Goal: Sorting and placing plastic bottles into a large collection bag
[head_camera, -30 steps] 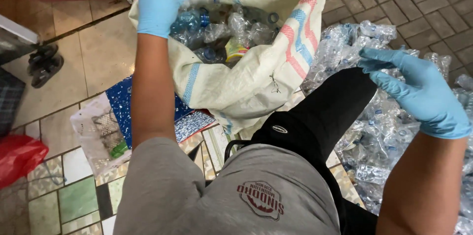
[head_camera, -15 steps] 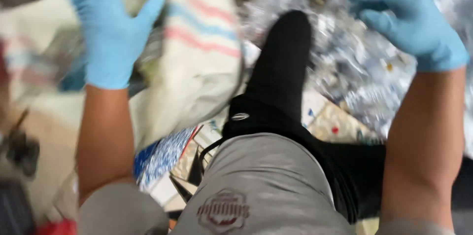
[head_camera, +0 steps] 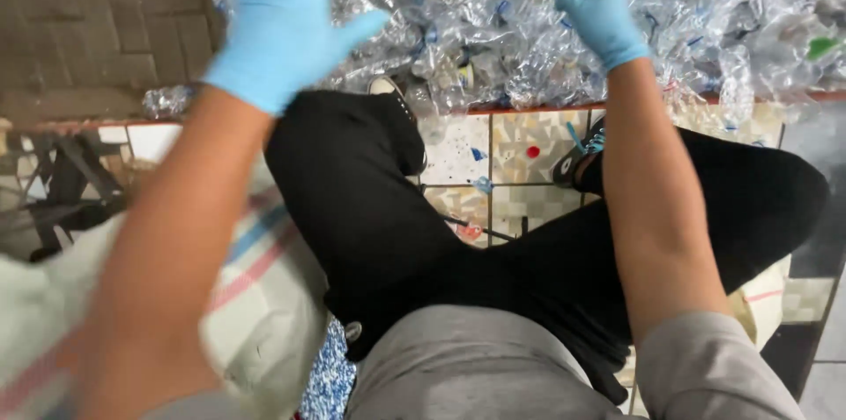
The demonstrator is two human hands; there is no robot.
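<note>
Spreading across twelve to two o'clock, the heap of crushed clear plastic bottles (head_camera: 705,23) covers the ground. At nine o'clock lies the woven sack (head_camera: 256,297). The left hand (head_camera: 282,23), gloved blue, hangs splayed wide, empty; the right hand (head_camera: 599,14) presses curled fingers into the heap, grip unclear.

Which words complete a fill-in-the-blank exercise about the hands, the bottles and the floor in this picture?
1. Both hands wear gloves coloured ____.
2. The right hand reaches into a heap of crushed plastic ____.
3. The left hand is spread with its fingers ____, holding nothing.
4. The sack lies at the person's ____ side.

Missing words: blue; bottles; open; left
</note>
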